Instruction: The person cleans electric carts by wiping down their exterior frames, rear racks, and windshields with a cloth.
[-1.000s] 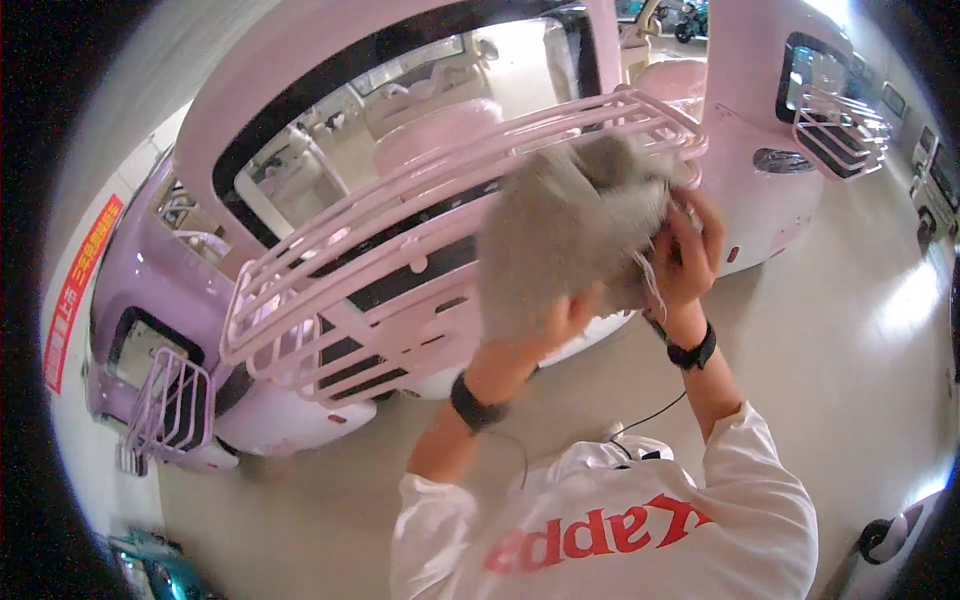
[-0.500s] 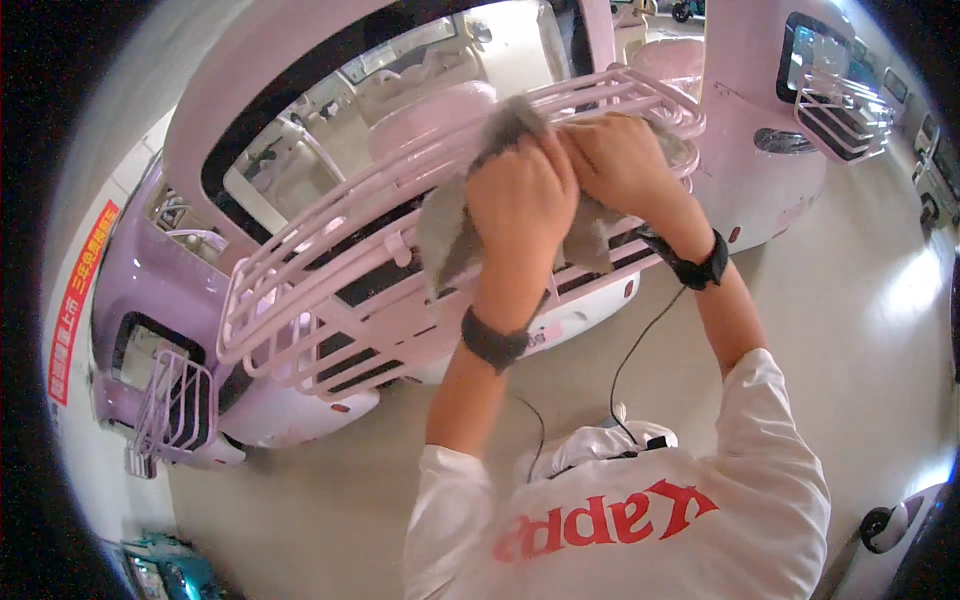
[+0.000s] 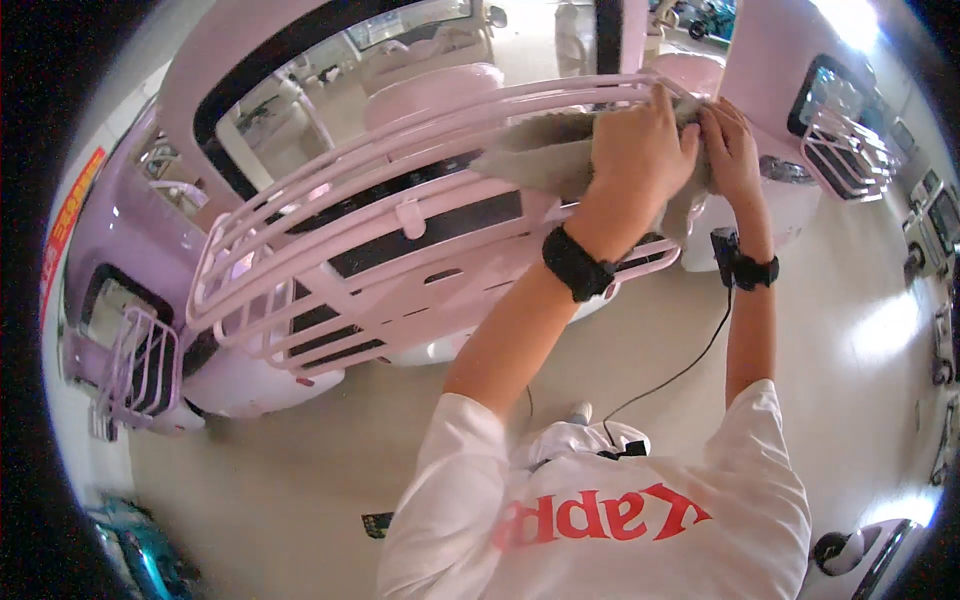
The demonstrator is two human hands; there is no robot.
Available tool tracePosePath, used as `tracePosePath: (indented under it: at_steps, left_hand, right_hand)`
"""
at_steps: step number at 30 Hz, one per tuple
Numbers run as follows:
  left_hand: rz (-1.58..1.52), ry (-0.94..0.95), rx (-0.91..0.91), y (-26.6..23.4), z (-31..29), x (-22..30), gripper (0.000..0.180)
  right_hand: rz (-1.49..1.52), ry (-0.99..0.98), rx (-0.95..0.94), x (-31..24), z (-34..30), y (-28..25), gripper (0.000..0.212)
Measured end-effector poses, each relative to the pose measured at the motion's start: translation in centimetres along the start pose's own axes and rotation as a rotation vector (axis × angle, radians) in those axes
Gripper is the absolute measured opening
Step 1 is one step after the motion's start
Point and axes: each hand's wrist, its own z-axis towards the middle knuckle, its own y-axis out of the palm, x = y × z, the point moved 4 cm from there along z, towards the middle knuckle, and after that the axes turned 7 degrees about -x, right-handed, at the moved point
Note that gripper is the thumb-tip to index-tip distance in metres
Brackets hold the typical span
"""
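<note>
A grey cloth (image 3: 545,160) lies draped over the right part of a pink metal-bar rack (image 3: 300,225) on the back of a small pink vehicle (image 3: 190,60). My left hand (image 3: 635,150) grips the cloth against the top bars, near the rack's right corner. Close beside it, my right hand (image 3: 732,155) has its fingers bent round the cloth at that corner. The bars under both hands are hidden by the cloth. Each wrist wears a black band, and a thin dark cable hangs from the right one.
Similar vehicles with racks stand on the left (image 3: 130,270) and right (image 3: 840,130). The pink vehicle's rear window (image 3: 540,45) is behind the rack. A teal vehicle (image 3: 145,560) shows at lower left, a pale one (image 3: 860,555) at lower right. Smooth floor (image 3: 300,480) lies below.
Both hands have moved right along the rack to its right corner, taking the cloth with them. They are a little farther apart. The view has shifted slightly.
</note>
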Motion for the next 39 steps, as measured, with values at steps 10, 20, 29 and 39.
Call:
tracePosePath:
  at_steps: [10,20,29,39]
  left_hand:
    - [0.137,0.193,0.387,-5.7,-8.6,-6.3,0.032]
    - [0.313,-0.195,0.4,-13.3,-14.8,-14.0,0.035]
    - [0.45,-0.587,0.359,-19.2,-20.4,-21.1,0.049]
    - [0.647,-0.508,0.417,-16.4,-19.7,-19.5,0.042]
  right_hand:
    - [-0.153,-0.252,0.058,-14.0,0.9,3.7,0.034]
    - [0.072,-0.147,-0.229,-25.7,3.1,9.3,0.016]
    - [0.128,-0.338,-0.094,-34.6,3.5,13.3,0.019]
    - [0.249,-0.401,-0.063,-31.8,2.9,12.0,0.029]
